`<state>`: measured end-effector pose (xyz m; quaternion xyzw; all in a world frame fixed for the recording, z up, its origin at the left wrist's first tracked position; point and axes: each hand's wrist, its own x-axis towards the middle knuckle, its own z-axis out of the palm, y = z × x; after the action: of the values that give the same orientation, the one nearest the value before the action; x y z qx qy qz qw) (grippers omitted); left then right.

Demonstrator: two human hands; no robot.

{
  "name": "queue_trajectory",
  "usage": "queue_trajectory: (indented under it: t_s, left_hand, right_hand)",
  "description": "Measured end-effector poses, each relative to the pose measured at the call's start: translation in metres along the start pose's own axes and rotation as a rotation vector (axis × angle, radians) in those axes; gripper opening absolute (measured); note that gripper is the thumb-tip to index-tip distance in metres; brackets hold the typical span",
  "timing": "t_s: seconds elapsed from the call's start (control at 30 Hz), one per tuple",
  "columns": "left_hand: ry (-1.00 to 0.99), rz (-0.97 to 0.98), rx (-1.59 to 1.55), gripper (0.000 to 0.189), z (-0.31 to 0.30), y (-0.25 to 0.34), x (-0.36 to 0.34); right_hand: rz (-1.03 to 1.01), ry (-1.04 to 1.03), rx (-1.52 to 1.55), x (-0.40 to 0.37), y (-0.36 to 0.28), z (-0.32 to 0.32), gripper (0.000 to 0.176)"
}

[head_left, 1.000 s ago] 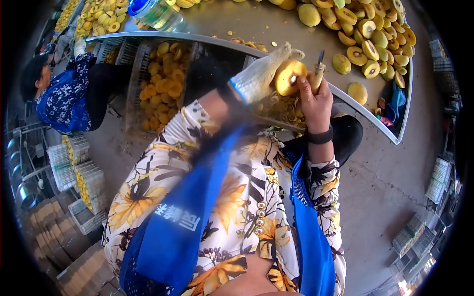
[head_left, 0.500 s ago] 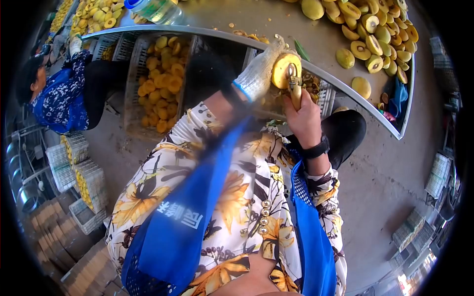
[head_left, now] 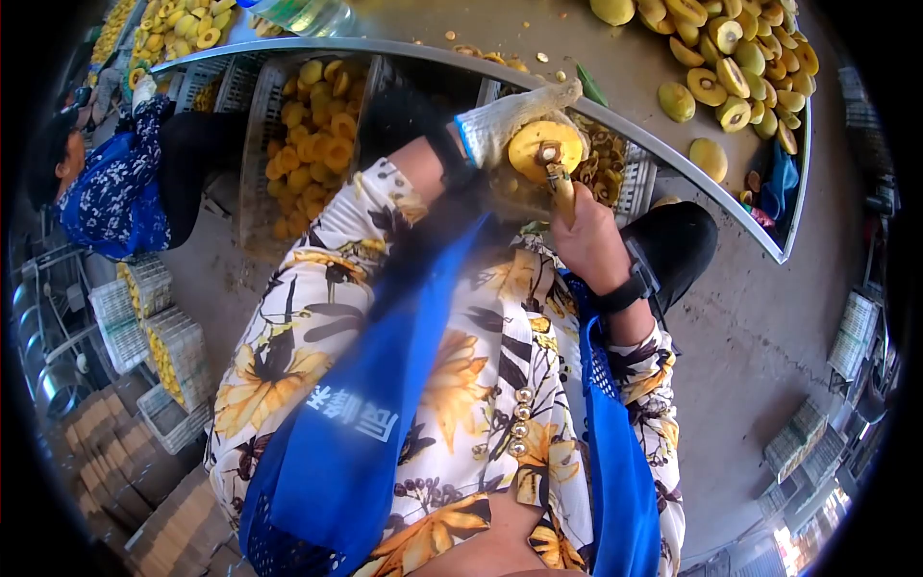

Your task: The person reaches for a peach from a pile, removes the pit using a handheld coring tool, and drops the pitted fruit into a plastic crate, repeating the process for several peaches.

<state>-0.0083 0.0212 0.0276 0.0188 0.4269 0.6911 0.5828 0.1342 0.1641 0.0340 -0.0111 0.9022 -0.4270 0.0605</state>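
My left hand (head_left: 495,125), in a white knit glove, is closed around a yellow peach half (head_left: 529,154), cut face turned up toward me. A brown pit area shows at the centre of the cut face. Bare-skinned, my right hand (head_left: 588,240) grips a pitting tool (head_left: 561,195) by its pale handle. The tool's metal end meets the peach close to the pit; its exact depth there cannot be made out. Both hands are just inside the table's metal edge, over a crate (head_left: 635,183) of dark cut scraps.
Peach halves (head_left: 735,77) are heaped on the metal table (head_left: 577,34). A plastic bottle (head_left: 306,14) lies at its far side. Left of me stands a crate of pitted peaches (head_left: 312,144). Another person (head_left: 115,192) works farther left. Stacked crates (head_left: 173,356) stand behind.
The peach half has shifted slightly left and down and turned in my left hand. My right hand has lowered a little, and less of the tool's metal loop shows now.
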Motion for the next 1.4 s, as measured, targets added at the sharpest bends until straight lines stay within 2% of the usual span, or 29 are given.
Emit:
queue_trajectory:
  t_s: [0.07, 0.13, 0.17, 0.23, 0.27, 0.3, 0.33, 0.37, 0.43, 0.5, 0.53, 0.63, 0.7, 0.77, 0.83, 0.9, 1.0, 1.1, 1.13, 1.23, 1.27, 1.37, 1.4]
  left_hand:
    - [0.059, 0.092, -0.016, 0.061, 0.004, -0.002, 0.005]
    - [0.073, 0.237, -0.106, 0.054, 0.006, 0.001, 0.004]
    - [0.06, 0.335, -0.195, 0.042, 0.01, 0.002, -0.003]
    - [0.237, 0.482, 0.006, 0.036, 0.039, -0.001, -0.015]
    - [0.454, 0.73, 0.419, 0.031, 0.058, -0.007, -0.028]
    - [0.542, 0.802, 0.415, 0.029, 0.053, -0.015, -0.018]
    - [0.634, 0.871, 0.413, 0.028, 0.05, -0.021, -0.009]
    - [0.657, 0.788, 0.174, 0.028, 0.047, -0.024, -0.004]
    - [0.649, 0.887, 0.401, 0.03, 0.035, -0.033, 0.002]
    - [0.572, 0.953, 0.418, 0.027, 0.024, -0.036, 0.011]
    - [0.505, 0.966, 0.32, 0.024, 0.025, -0.031, 0.013]
    - [0.434, 0.505, -0.05, 0.025, 0.031, -0.015, 0.005]
    - [0.417, 0.47, -0.003, 0.028, 0.028, -0.013, 0.008]
    - [0.473, 0.706, 0.515, 0.028, 0.019, -0.013, 0.012]
    - [0.458, 0.695, 0.567, 0.029, 0.019, -0.01, 0.01]
    - [0.377, 0.444, 0.146, 0.029, 0.028, -0.003, 0.003]
    - [0.446, 0.4, 0.081, 0.026, 0.026, -0.005, 0.012]
    - [0.561, 0.687, 0.279, 0.025, 0.056, -0.002, -0.019]
    - [0.538, 0.688, 0.159, 0.025, 0.059, -0.002, -0.019]
    - [0.446, 0.639, 0.171, 0.028, 0.043, -0.004, -0.008]
    - [0.337, 0.682, 0.042, 0.03, 0.036, -0.01, -0.002]
    - [0.315, 0.488, -0.137, 0.031, 0.027, -0.015, 0.008]
    - [0.387, 0.468, -0.165, 0.031, 0.028, -0.015, 0.008]
  right_hand:
    - [-0.142, 0.038, 0.039, 0.004, 0.007, 0.004, 0.015]
    - [0.175, -0.006, 0.428, 0.009, -0.001, -0.001, 0.011]
    - [0.242, -0.025, 0.589, 0.01, -0.011, -0.002, 0.009]
    - [0.393, -0.028, 0.911, 0.013, -0.031, -0.006, 0.006]
    - [0.407, -0.035, 0.961, 0.014, -0.038, -0.005, 0.006]
    - [0.426, -0.047, 1.01, 0.014, -0.042, -0.003, 0.006]
    - [0.349, -0.003, 0.983, 0.013, -0.038, 0.008, 0.006]
    - [0.349, -0.019, 1.01, 0.012, -0.035, 0.013, 0.006]
    - [0.351, -0.042, 1.059, 0.012, -0.032, 0.017, 0.006]
    - [0.402, -0.065, 1.037, 0.014, -0.037, 0.015, 0.007]
    - [0.406, -0.063, 1.005, 0.013, -0.039, 0.016, 0.007]
    - [0.415, -0.039, 0.928, 0.014, -0.042, 0.019, 0.008]
    - [0.392, -0.033, 0.882, 0.014, -0.042, 0.021, 0.008]
    - [0.36, -0.046, 0.863, 0.015, -0.041, 0.021, 0.007]
    - [0.368, -0.078, 0.894, 0.015, -0.044, 0.016, 0.007]
    - [0.416, -0.125, 0.969, 0.013, -0.044, 0.013, 0.006]
    - [0.491, -0.221, 1.126, 0.013, -0.039, 0.008, 0.008]
    - [0.53, -0.333, 1.292, 0.012, -0.039, 0.0, 0.01]
    - [0.537, -0.358, 1.321, 0.013, -0.038, 0.0, 0.011]
    - [0.584, -0.395, 1.367, 0.014, -0.036, -0.001, 0.011]
    - [0.604, -0.4, 1.375, 0.015, -0.035, -0.001, 0.011]
    - [0.566, -0.426, 1.423, 0.016, -0.026, 0.004, 0.012]
    - [0.533, -0.409, 1.414, 0.017, -0.023, 0.008, 0.012]
